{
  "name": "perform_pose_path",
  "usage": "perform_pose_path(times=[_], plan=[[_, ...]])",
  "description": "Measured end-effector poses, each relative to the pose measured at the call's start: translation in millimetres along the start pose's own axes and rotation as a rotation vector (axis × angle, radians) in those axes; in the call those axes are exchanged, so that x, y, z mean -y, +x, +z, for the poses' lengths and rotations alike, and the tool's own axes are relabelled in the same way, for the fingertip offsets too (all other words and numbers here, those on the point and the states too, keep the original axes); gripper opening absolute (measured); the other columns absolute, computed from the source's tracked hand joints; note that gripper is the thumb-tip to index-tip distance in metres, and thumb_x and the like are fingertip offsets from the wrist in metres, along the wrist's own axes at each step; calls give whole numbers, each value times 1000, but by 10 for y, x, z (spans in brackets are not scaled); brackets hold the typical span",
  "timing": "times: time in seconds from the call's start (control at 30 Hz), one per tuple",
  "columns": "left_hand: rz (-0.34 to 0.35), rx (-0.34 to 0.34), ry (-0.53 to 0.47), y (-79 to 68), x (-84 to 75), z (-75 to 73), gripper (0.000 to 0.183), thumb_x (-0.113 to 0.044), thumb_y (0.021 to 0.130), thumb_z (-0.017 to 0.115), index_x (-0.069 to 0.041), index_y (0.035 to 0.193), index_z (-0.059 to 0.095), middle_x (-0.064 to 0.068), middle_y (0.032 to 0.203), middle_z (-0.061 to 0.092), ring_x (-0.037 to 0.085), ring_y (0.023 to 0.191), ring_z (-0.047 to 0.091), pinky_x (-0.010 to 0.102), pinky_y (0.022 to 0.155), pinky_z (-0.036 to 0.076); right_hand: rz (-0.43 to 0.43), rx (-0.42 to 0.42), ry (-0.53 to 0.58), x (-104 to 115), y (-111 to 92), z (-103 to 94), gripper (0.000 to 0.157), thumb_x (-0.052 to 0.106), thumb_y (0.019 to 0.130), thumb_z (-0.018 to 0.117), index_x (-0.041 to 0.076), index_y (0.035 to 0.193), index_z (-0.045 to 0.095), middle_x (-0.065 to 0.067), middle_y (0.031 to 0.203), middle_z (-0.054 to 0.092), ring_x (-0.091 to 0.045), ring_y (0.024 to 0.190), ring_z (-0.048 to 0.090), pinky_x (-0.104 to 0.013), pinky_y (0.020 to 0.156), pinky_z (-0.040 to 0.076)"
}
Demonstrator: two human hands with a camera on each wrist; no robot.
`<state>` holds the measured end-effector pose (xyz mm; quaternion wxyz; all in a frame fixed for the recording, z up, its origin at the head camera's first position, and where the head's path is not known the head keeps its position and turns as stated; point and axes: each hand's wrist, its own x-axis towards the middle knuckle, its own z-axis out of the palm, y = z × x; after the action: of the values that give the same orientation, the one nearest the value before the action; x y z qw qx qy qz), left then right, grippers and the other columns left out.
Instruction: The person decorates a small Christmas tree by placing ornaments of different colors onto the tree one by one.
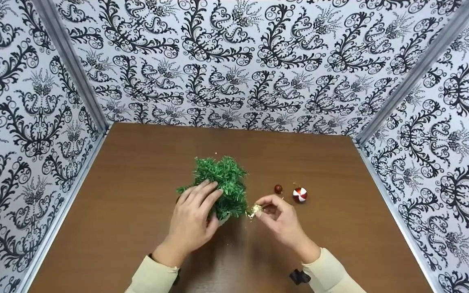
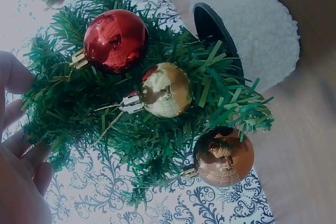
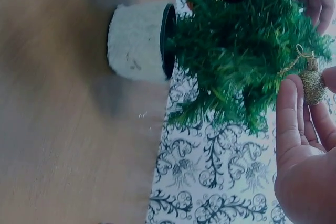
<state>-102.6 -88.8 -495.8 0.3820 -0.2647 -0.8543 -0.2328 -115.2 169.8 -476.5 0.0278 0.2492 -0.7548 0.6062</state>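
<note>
A brown wooden tabletop point(image 1: 320, 162) carries a green tinsel Christmas tree point(image 1: 225, 183) in a fuzzy white pot point(image 3: 135, 43). The person's left hand point(image 1: 193, 213) lies over its branches; whether the fingers clasp any, I cannot tell. The right hand point(image 1: 284, 224) is beside the tree, thumb and fingers pinching. Beyond it rests a red-and-white bauble point(image 1: 299, 195). The gold glitter bauble point(image 3: 314, 87) sits between the pinching digits, its cord loop reaching out towards the branches. A small dark-red ball point(image 1: 278, 189) lies near the red-and-white one.

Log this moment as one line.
right hand: pinches gold glittery ball ornament | left hand: touches green tinsel tree | brown table: small red ball, red-and-white ball
</note>
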Motion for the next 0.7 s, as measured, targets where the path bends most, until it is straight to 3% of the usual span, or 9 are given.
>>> perform_pose_path(times=[0.3, 0.53, 0.7], plan=[[4, -3, -9, -5, 17, 1, 57, -9, 73, 59, -9, 129, 64, 10, 137, 58, 30, 130, 51, 47, 107, 36, -187, 25, 91, -311, -20, 155, 28, -12, 87, 66, -5, 114, 65, -24, 105, 61, -27, 86, 61, -25, 72, 54], [-3, -9, -46, -20, 4, -13, 58, -10, 71, 63, -9, 129, 64, 11, 139, 57, 31, 130, 51, 49, 105, 37, -110, 11, 90, -301, -47, 271, 27, -14, 86, 66, -5, 112, 64, -20, 103, 63, -23, 86, 64, -28, 71, 57], [20, -48, -74, -16, -10, -37, 46, -17, 72, 64, -9, 117, 68, 11, 142, 54, 31, 130, 50, 49, 104, 37, -91, -17, 61, -125, -39, 328, 24, -9, 85, 71, -8, 108, 64, -19, 97, 65, -23, 81, 65, -31, 66, 57]])
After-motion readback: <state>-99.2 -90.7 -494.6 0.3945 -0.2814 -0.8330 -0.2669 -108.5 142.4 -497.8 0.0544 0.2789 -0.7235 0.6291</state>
